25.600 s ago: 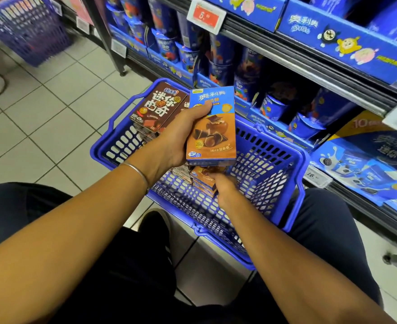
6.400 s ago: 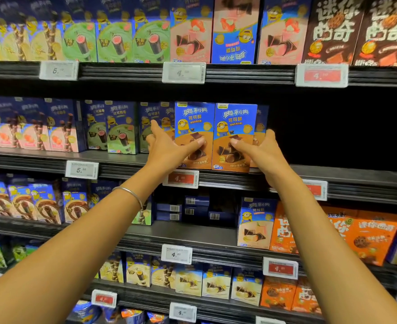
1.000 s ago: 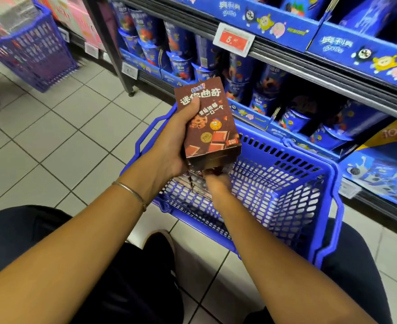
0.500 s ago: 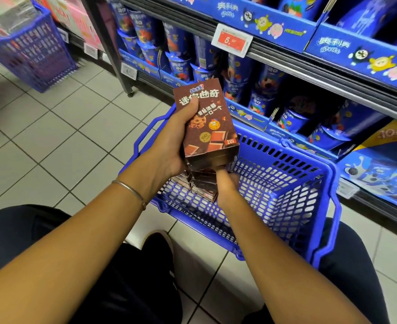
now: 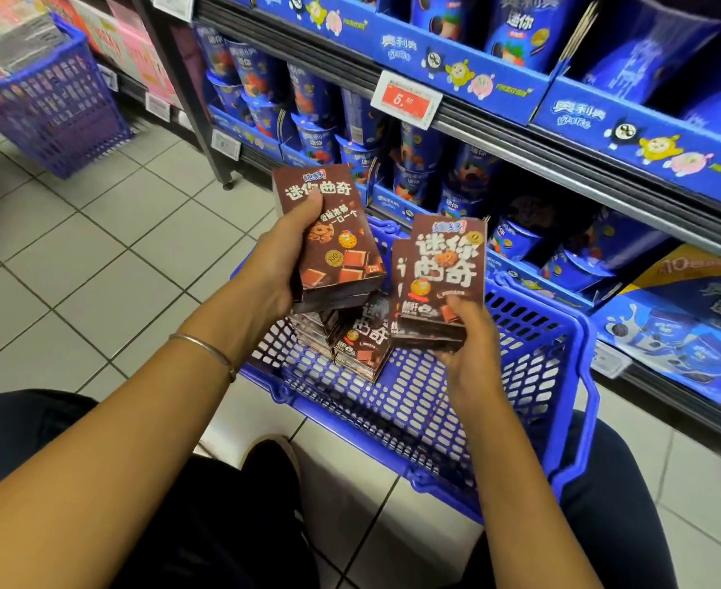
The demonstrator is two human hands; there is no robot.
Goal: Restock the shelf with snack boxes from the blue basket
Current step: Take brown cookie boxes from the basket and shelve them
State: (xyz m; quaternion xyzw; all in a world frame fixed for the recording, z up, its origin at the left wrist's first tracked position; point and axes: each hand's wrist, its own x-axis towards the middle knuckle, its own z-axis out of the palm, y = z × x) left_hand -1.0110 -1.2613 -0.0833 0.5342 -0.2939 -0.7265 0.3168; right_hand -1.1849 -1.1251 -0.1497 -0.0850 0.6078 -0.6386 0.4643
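The blue basket (image 5: 533, 401) stands on the floor between my knees, in front of the low shelves. My left hand (image 5: 280, 257) grips a brown cookie box (image 5: 329, 231) held above the basket's left end, thumb across its face. My right hand (image 5: 465, 342) holds up brown cookie boxes (image 5: 443, 274) by their lower end, one behind the front one, over the basket's middle. A few more brown boxes (image 5: 358, 337) lie stacked inside the basket below both hands.
Low shelves (image 5: 520, 133) on the right hold blue snack cups and blue display trays, with a red price tag (image 5: 405, 99). A second blue basket (image 5: 48, 104) full of goods stands at the far left. Tiled floor lies to the left.
My right hand has lifted brown boxes out of the basket and now holds them up beside the box in my left hand. The view has tilted up slightly.
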